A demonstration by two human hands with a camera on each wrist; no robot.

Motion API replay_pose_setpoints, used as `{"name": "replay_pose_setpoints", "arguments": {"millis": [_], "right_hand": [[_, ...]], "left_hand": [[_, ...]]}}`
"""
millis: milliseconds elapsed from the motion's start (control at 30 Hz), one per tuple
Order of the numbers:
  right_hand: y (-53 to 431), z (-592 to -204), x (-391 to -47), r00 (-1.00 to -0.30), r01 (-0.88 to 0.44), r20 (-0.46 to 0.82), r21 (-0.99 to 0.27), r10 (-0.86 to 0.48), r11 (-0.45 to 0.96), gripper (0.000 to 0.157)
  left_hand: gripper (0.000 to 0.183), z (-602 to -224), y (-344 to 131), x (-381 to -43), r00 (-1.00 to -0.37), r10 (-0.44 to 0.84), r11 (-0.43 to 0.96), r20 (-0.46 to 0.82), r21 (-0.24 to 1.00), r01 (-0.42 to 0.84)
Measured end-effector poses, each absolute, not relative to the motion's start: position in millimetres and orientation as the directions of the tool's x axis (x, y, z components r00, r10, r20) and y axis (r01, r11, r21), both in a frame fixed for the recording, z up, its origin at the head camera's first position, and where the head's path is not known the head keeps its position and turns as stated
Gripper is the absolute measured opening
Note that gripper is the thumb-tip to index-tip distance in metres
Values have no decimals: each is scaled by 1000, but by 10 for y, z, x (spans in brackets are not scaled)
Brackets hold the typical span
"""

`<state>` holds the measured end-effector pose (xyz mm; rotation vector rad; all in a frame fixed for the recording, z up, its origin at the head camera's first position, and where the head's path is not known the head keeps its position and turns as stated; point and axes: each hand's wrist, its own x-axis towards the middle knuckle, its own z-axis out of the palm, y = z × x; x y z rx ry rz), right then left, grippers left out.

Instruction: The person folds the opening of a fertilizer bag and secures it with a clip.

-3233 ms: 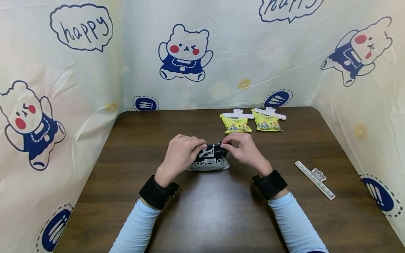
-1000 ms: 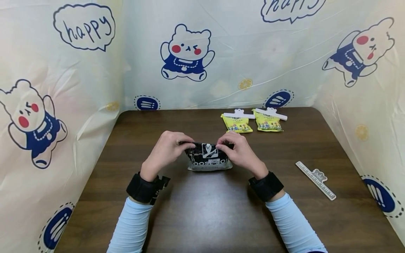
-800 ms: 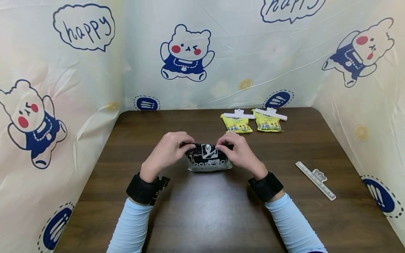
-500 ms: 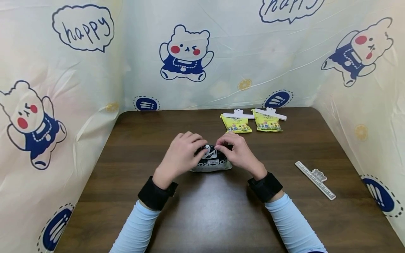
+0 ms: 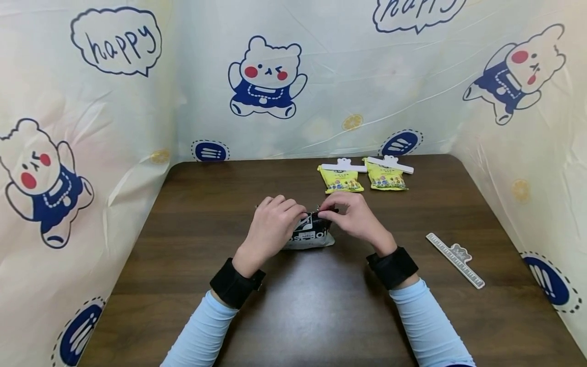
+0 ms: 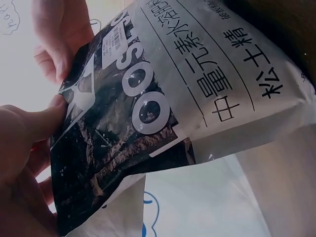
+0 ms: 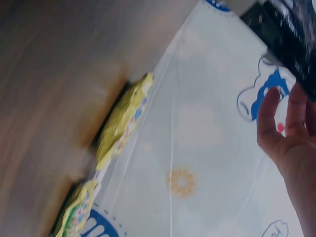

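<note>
A black and silver-white plastic fertilizer bag [image 5: 313,235] stands upright on the table in the head view, its printed front facing me. My left hand [image 5: 271,227] pinches its top edge left of the middle, covering the left part of the print. In the left wrist view, the left thumb lies on the black front of the bag [image 6: 173,84], with fingers behind it. At the top right corner, my right hand [image 5: 359,221] pinches the edge between thumb and fingers. The right wrist view has the right hand [image 7: 296,148] at the bag's dark edge.
Two small yellow packets [image 5: 340,181], [image 5: 386,178] with white clips [image 5: 344,167] lie at the back of the dark wooden table [image 5: 312,316]. On the right lies a loose white sealing clip [image 5: 455,261]. A curtain with bear prints [image 5: 268,76] surrounds the table on three sides.
The left hand has moved right along the bag's top edge, from the left corner towards the middle, covering more of its front. The right hand stays at the right corner, slightly shifted right.
</note>
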<state>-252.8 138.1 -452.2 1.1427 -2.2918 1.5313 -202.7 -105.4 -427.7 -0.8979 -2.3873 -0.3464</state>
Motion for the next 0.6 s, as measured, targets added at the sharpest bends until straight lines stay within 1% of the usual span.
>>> {"name": "replay_pose_setpoints", "arguments": {"millis": [267,467,600], "right_hand": [[1427,-4487,-2543,-714,-648,486,-731,-504,215,11],[1433,-4495,-2558,-713,-654,493,-724,-498,219,6],[1488,-4517,-2574,-733,-618,453,-755,-507,219,5]], "left_hand": [[10,-4279,-1041,-2036,-631,487,748,604,84,658],[9,-4274,-1037,-2037,-641,471,751,607,107,652],[10,-4275,-1045,-2025,-649,471,752,598,113,649]]}}
